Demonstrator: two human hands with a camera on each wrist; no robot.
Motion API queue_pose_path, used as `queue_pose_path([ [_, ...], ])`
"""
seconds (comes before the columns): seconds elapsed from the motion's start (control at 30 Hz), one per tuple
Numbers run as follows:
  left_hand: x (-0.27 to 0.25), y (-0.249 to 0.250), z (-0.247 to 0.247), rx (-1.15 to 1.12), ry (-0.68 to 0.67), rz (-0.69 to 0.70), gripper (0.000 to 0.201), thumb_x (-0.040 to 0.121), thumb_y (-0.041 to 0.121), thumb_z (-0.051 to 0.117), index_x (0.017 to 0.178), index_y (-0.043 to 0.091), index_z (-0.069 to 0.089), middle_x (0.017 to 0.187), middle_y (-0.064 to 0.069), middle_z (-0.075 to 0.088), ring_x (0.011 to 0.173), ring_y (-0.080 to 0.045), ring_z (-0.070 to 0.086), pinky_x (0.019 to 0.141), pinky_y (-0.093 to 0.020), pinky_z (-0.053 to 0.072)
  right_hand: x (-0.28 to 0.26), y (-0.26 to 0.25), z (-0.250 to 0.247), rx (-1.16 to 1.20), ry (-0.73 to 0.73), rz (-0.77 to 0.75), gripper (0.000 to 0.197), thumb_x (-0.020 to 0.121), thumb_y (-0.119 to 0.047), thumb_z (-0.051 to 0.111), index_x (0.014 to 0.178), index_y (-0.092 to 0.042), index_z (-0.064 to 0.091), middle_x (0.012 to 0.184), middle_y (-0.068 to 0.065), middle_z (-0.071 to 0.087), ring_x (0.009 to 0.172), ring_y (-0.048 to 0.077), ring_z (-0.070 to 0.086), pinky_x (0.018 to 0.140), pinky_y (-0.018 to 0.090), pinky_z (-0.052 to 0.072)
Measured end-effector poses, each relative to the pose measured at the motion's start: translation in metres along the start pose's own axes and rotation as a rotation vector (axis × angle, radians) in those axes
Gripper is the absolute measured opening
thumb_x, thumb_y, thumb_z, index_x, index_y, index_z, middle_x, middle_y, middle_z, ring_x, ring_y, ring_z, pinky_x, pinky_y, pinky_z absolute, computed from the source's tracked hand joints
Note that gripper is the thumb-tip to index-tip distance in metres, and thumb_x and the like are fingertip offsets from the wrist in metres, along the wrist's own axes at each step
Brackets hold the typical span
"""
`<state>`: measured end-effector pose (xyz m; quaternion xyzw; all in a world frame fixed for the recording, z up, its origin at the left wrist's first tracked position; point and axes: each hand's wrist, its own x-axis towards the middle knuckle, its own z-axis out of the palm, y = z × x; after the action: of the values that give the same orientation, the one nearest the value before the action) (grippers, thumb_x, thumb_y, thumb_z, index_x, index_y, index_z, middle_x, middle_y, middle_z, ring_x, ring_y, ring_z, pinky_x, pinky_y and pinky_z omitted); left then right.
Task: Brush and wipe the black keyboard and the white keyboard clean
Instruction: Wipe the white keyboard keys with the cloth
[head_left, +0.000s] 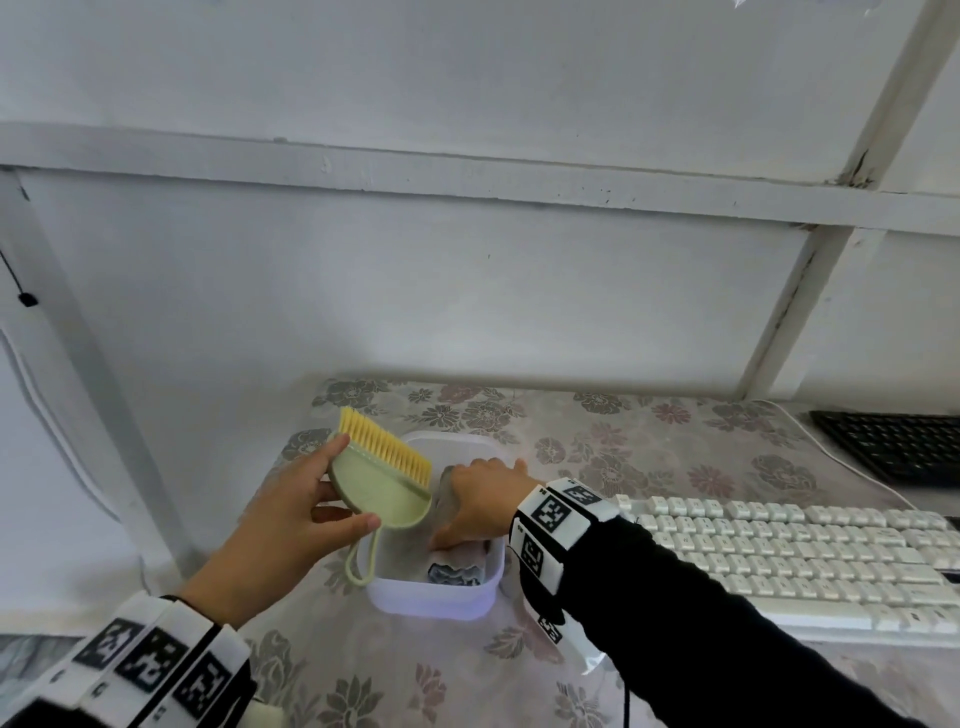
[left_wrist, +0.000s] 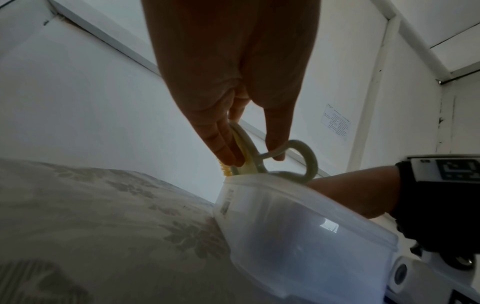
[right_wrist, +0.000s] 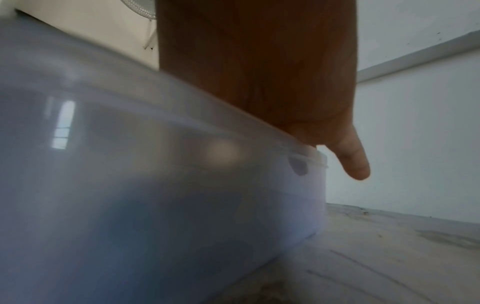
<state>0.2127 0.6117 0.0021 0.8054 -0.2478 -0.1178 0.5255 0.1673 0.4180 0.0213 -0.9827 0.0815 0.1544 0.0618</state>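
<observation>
My left hand (head_left: 332, 488) grips a pale green hand brush (head_left: 384, 483) with yellow bristles, holding it in the air over the left rim of a translucent white plastic box (head_left: 431, 597). In the left wrist view the thumb and fingers (left_wrist: 228, 152) pinch the brush (left_wrist: 249, 148) just above its loop. My right hand (head_left: 462, 509) reaches down into the box and pinches a grey cloth (head_left: 442, 486) between fingers and thumb. More grey cloth (head_left: 454, 571) lies on the box floor. The white keyboard (head_left: 789, 561) lies to the right of the box, the black keyboard (head_left: 893, 447) behind it.
Everything sits on a table with a floral cover (head_left: 623, 447), pushed against a white wall. A white cable (head_left: 857, 473) runs between the two keyboards. In the right wrist view the box wall (right_wrist: 130, 185) fills the left side and my little finger (right_wrist: 353, 162) hangs outside its rim.
</observation>
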Motion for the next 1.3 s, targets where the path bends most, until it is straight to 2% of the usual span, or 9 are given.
queue_pose_path([
  [0.2,-0.001,0.002,0.003,0.012,-0.029,0.005,0.094,0.070,0.017,0.078,0.147,0.022,0.025,0.126,-0.006,0.053,0.104,-0.017,0.062,0.090,-0.033,0.052,-0.003,0.004,-0.007,0.138,0.051,-0.036,0.041,0.077,-0.027,0.074,0.108,-0.007,0.054,0.119,0.012,0.057,0.112,0.029,0.052,0.098,0.041,0.041],
  [0.33,-0.001,0.004,0.002,-0.002,-0.070,-0.009,0.123,0.035,0.071,0.080,0.141,0.035,0.028,0.125,0.001,0.055,0.108,-0.016,0.061,0.094,-0.037,0.051,-0.010,0.012,-0.018,0.319,0.182,-0.061,0.028,0.077,-0.024,0.073,0.078,-0.016,0.046,0.089,0.002,0.055,0.090,0.021,0.051,0.070,0.026,0.044],
  [0.47,0.001,0.011,0.009,0.163,-0.098,-0.005,0.124,0.037,0.078,0.071,0.144,0.034,0.025,0.129,0.007,0.047,0.114,-0.010,0.049,0.090,-0.025,0.044,-0.022,0.027,-0.032,0.519,0.295,-0.068,0.025,0.079,-0.027,0.073,0.072,-0.022,0.049,0.071,-0.012,0.044,0.071,0.010,0.047,0.047,0.010,0.032],
  [0.6,0.003,0.017,0.018,0.230,-0.102,-0.034,0.092,0.071,0.042,0.072,0.147,0.033,0.020,0.142,0.003,0.042,0.118,-0.011,0.046,0.091,-0.027,0.041,-0.039,0.051,-0.040,0.595,0.332,-0.036,0.045,0.078,-0.035,0.072,0.111,-0.009,0.056,0.099,0.002,0.056,0.084,0.017,0.055,0.055,0.019,0.043],
  [0.77,0.008,0.019,0.024,0.352,-0.119,-0.057,0.091,0.077,0.043,0.068,0.148,0.034,0.013,0.150,0.005,0.033,0.127,-0.017,0.043,0.099,-0.033,0.040,-0.073,0.092,-0.046,0.707,0.391,0.032,0.061,0.078,-0.029,0.074,0.130,-0.014,0.046,0.115,0.006,0.057,0.095,0.023,0.061,0.076,0.039,0.057],
  [0.93,0.011,0.024,0.034,0.416,-0.102,-0.092,0.089,0.080,0.035,0.069,0.149,0.030,0.014,0.152,0.002,0.028,0.130,-0.022,0.041,0.101,-0.034,0.036,-0.099,0.143,-0.044,0.800,0.422,0.127,0.063,0.073,-0.020,0.079,0.127,-0.017,0.048,0.100,0.000,0.055,0.090,0.021,0.060,0.079,0.037,0.055],
  [1.13,0.010,0.035,0.043,0.493,-0.071,-0.158,0.091,0.077,0.032,0.074,0.148,0.023,0.019,0.151,-0.006,0.031,0.133,-0.027,0.038,0.108,-0.039,0.033,-0.124,0.199,-0.034,0.782,0.412,0.199,0.064,0.069,-0.019,0.082,0.126,-0.019,0.055,0.116,0.005,0.060,0.099,0.021,0.061,0.087,0.038,0.053],
  [1.23,0.007,0.043,0.050,0.515,-0.042,-0.140,0.081,0.065,0.048,0.076,0.135,0.035,0.038,0.135,-0.002,0.050,0.117,-0.021,0.051,0.096,-0.036,0.042,-0.138,0.223,-0.030,0.786,0.397,0.207,0.061,0.071,-0.015,0.080,0.126,-0.017,0.055,0.116,0.005,0.062,0.100,0.021,0.061,0.089,0.037,0.052],
  [1.3,0.003,0.054,0.053,0.539,-0.025,-0.141,0.055,0.069,0.037,0.079,0.110,0.047,0.044,0.118,0.006,0.055,0.098,-0.013,0.053,0.080,-0.028,0.040,-0.148,0.239,-0.030,0.786,0.379,0.211,0.063,0.072,-0.013,0.079,0.129,-0.017,0.053,0.117,0.004,0.061,0.102,0.020,0.060,0.089,0.035,0.052],
])
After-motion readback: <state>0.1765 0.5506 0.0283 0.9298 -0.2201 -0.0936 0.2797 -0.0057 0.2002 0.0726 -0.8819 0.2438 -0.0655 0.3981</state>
